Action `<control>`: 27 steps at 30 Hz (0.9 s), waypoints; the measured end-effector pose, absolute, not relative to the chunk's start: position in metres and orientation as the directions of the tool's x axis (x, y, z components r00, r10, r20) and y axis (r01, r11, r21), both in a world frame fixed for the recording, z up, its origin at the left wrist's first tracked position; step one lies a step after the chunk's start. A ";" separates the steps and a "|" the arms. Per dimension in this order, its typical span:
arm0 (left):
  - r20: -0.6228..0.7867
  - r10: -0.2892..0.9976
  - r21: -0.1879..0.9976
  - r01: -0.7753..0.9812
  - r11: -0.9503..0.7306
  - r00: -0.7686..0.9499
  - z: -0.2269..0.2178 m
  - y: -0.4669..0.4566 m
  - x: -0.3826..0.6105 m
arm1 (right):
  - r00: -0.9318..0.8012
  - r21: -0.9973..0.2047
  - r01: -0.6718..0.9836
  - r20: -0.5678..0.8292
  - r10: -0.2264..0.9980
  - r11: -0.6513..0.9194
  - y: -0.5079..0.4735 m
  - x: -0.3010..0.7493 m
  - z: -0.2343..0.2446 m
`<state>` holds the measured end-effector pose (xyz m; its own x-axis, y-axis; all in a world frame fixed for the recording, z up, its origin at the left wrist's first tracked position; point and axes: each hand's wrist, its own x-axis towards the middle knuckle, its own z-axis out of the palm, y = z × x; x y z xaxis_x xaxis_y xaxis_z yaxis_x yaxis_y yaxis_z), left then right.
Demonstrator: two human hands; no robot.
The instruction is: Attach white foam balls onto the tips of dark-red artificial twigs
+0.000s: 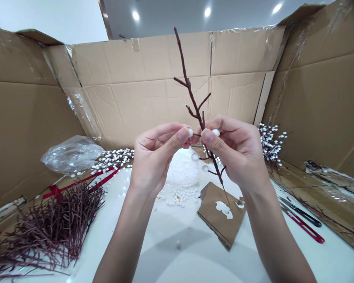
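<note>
A dark red artificial twig [189,87] stands upright between my two hands, above the white table. My right hand [237,151] pinches its stem, beside a small white foam ball [215,132] fixed on a side shoot. My left hand [156,153] pinches another white foam ball [190,132] against a side shoot of the twig. Two more white balls [195,157] sit on lower shoots. Below my hands lies a brown cardboard piece [216,218] with a blob of white glue [224,209].
A heap of bare red twigs [51,228] lies at front left, a crumpled plastic bag [72,153] behind it. Loose white foam balls [179,196] are scattered mid-table. Finished twigs with balls [270,143] lean at right. Red-handled scissors [302,220] lie right. Cardboard walls [129,98] surround the table.
</note>
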<state>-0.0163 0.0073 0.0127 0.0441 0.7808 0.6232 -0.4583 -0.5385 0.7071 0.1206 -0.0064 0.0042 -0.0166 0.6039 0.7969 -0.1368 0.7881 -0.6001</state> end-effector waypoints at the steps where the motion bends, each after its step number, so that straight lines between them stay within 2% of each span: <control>1: 0.617 0.786 0.713 -0.451 -0.537 0.038 0.013 0.007 -0.016 | -0.013 -0.601 -0.133 0.797 0.604 0.788 -0.006 0.120 0.004; 12: 0.655 0.754 0.698 -0.425 -0.577 0.053 0.011 0.006 -0.017 | 0.040 -0.575 -0.041 0.816 0.576 0.817 -0.012 0.119 0.006; 27: 0.617 0.787 0.690 -0.464 -0.555 -0.023 0.009 0.001 -0.007 | 0.094 -0.521 -0.097 0.843 0.529 0.848 -0.013 0.112 0.006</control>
<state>-0.0075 0.0013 0.0090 -0.0233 0.7868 0.6167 -0.4640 -0.5549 0.6905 0.1121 -0.0126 0.0059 0.0941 0.5288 0.8435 -0.0971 0.8481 -0.5209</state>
